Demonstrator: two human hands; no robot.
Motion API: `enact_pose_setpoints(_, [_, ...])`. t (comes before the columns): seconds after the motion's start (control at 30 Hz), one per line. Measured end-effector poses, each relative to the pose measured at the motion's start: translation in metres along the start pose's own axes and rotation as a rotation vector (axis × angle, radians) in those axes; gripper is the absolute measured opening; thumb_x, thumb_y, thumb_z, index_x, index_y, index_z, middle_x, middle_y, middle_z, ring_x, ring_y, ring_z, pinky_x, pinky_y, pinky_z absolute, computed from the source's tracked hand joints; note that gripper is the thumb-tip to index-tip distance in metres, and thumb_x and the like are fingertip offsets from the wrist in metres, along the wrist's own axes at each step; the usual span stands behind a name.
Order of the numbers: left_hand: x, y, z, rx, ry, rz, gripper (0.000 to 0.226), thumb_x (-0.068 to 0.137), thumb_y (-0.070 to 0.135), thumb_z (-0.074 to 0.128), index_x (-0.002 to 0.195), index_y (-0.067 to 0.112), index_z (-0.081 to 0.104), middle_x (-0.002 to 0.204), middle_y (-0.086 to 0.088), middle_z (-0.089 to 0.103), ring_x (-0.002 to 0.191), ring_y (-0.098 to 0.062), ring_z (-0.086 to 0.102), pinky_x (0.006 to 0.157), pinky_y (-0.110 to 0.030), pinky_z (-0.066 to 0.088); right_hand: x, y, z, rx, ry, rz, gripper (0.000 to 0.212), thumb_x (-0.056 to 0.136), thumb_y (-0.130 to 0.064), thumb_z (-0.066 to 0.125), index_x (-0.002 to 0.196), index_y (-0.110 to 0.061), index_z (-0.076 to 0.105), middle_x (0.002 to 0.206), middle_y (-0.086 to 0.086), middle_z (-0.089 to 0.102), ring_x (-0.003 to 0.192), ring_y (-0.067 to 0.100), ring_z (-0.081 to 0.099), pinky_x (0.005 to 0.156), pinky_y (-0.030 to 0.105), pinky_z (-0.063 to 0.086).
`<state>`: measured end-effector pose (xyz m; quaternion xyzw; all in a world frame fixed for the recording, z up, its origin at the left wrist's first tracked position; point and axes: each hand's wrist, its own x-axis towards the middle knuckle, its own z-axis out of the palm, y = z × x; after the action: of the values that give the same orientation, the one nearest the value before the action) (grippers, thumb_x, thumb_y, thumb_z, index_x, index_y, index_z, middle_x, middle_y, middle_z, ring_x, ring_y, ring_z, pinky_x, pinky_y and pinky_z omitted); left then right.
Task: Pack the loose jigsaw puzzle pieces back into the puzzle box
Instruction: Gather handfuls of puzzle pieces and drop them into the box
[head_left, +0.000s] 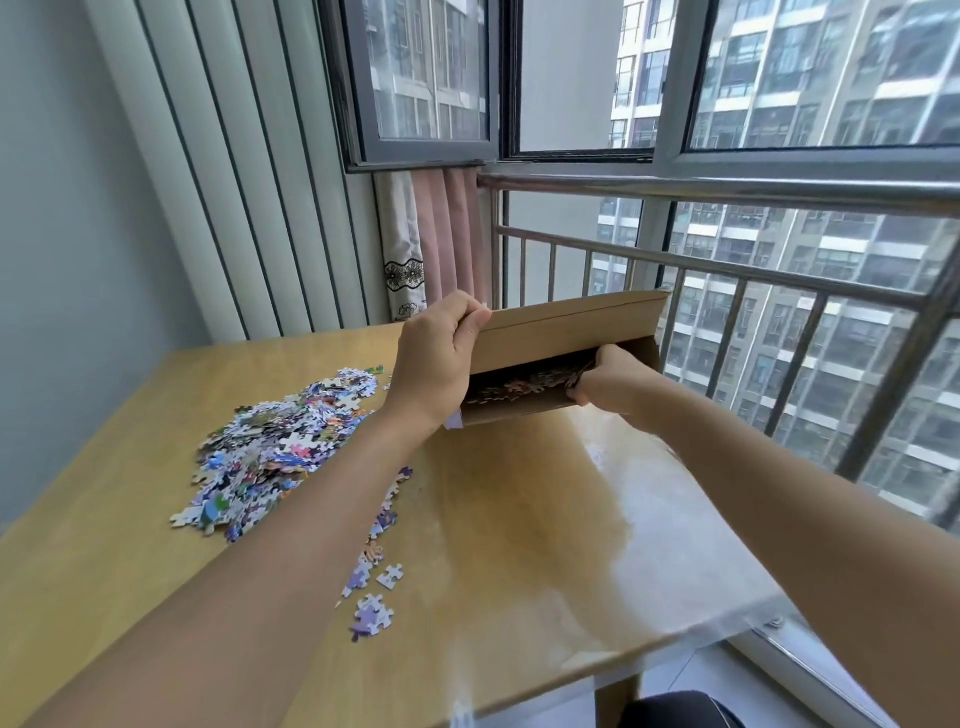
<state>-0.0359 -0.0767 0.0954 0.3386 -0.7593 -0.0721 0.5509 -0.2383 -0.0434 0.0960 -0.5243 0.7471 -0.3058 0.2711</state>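
A flat brown cardboard puzzle box is held above the far part of the wooden table, its open side facing me. My left hand grips the box's lifted flap at its left corner. My right hand is curled at the box's opening, fingers inside among the pieces, and I cannot tell whether it holds any. Dark puzzle pieces lie inside the box. A large heap of colourful loose pieces lies on the table to the left. A thin trail of pieces runs beside my left forearm.
A metal railing and windows stand right behind the table. A pink curtain hangs at the back. A ribbed grey wall lies to the left. A dark seat shows below the table's near right corner.
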Motion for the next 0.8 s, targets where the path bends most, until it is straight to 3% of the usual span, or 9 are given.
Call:
enact_pose_setpoints(0.07, [0.001,0.001,0.001,0.002,0.004,0.003,0.025,0.101,0.021,0.055,0.079,0.011,0.06,0.059,0.006,0.047,0.055,-0.009,0.039,0.055,-0.016,0.031,-0.003,0.0,-0.009,-0.183,0.01,-0.042,0.015,0.085,0.0,0.06,0.08,-0.009,0.048,0.083,0.009,0.05,0.072,0.021,0.048,0.057,0.027,0.039])
enact_pose_setpoints(0.13, [0.003,0.001,0.0,0.002,0.024,0.003,0.026,0.101,0.021,0.055,0.079,0.009,0.06,0.06,0.006,0.047,0.055,-0.008,0.039,0.055,-0.014,0.03,-0.006,0.001,-0.015,-0.382,-0.025,-0.126,0.01,0.086,-0.003,0.061,0.092,-0.006,0.054,0.095,0.012,0.059,0.082,0.025,0.055,0.062,0.029,0.042])
enact_pose_setpoints(0.2, [0.005,0.0,-0.003,0.009,0.033,0.007,0.026,0.102,0.021,0.055,0.08,0.008,0.061,0.06,0.006,0.047,0.056,-0.006,0.04,0.055,-0.014,0.03,-0.004,0.008,-0.018,-0.597,-0.08,-0.262,0.052,0.084,-0.009,0.067,0.133,-0.01,0.05,0.12,0.011,0.06,0.098,0.024,0.054,0.074,0.028,0.043])
enact_pose_setpoints(0.27, [0.009,0.002,-0.004,0.011,0.033,0.009,0.026,0.102,0.021,0.055,0.08,0.007,0.061,0.06,0.007,0.047,0.056,-0.005,0.041,0.056,-0.013,0.03,-0.004,0.014,-0.015,-0.633,-0.034,-0.423,0.076,0.082,-0.014,0.074,0.15,-0.018,0.041,0.134,0.006,0.057,0.114,0.025,0.053,0.087,0.03,0.045])
enact_pose_setpoints(0.33, [0.014,0.005,-0.005,-0.003,0.038,-0.002,0.025,0.101,0.019,0.056,0.08,0.007,0.062,0.059,0.011,0.045,0.055,-0.004,0.041,0.056,-0.012,0.029,-0.003,0.016,-0.007,-0.628,0.145,-0.55,0.061,0.084,-0.022,0.078,0.141,-0.024,0.056,0.136,0.0,0.058,0.122,0.024,0.053,0.095,0.036,0.049])
enact_pose_setpoints(0.43, [0.028,0.013,-0.012,-0.027,0.06,0.016,0.021,0.1,0.019,0.058,0.084,0.006,0.065,0.062,0.014,0.049,0.058,0.0,0.046,0.059,-0.01,0.033,0.005,0.015,-0.002,-0.626,0.417,-0.696,0.018,0.092,-0.022,0.068,0.107,-0.024,0.077,0.122,-0.005,0.068,0.107,0.025,0.061,0.073,0.037,0.054])
enact_pose_setpoints(0.53, [0.043,0.018,-0.026,-0.04,0.093,0.031,0.017,0.097,0.026,0.063,0.111,0.016,0.061,0.09,0.01,0.065,0.082,0.002,0.059,0.079,-0.015,0.046,0.014,0.0,-0.013,-0.482,0.612,-0.842,0.013,0.092,-0.014,0.066,0.094,-0.016,0.079,0.1,-0.001,0.073,0.091,0.028,0.061,0.062,0.035,0.05])
enact_pose_setpoints(0.63, [0.05,0.015,-0.037,-0.082,0.049,-0.078,0.036,0.097,0.031,0.062,0.13,0.025,0.049,0.106,0.004,0.064,0.085,-0.003,0.061,0.077,-0.01,0.047,0.016,-0.022,-0.031,-0.451,0.675,-0.903,0.013,0.093,-0.012,0.066,0.098,-0.013,0.079,0.097,0.003,0.074,0.086,0.026,0.064,0.069,0.037,0.055])
enact_pose_setpoints(0.8, [0.049,0.011,-0.042,-0.118,0.044,-0.247,0.038,0.103,0.046,0.043,0.107,0.014,0.062,0.081,0.004,0.059,0.071,-0.007,0.055,0.062,-0.017,0.042,0.016,-0.029,-0.038,-0.454,0.668,-0.953,0.012,0.09,-0.013,0.069,0.095,-0.011,0.08,0.091,0.004,0.075,0.082,0.028,0.066,0.066,0.038,0.056])
